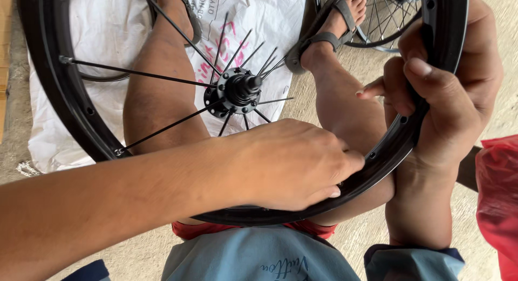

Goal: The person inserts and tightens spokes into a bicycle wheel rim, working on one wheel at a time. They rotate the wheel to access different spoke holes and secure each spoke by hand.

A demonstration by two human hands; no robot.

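A black bicycle wheel rim [70, 105] rests over my knees, with thin black spokes running to a black hub [237, 91] at its middle. My right hand [442, 92] grips the rim at its right side, fingers wrapped around it. My left hand [291, 162] reaches across from the left and presses its fingertips against the inner face of the rim near the lower right, where spoke holes show. Whether it pinches a small part there is hidden by the fingers.
A white printed sack [259, 16] lies on the concrete floor under my legs. My sandalled feet [340, 22] point away. Another spoked wheel [388, 16] lies at the top right. A red plastic bag [499, 200] sits at the right edge.
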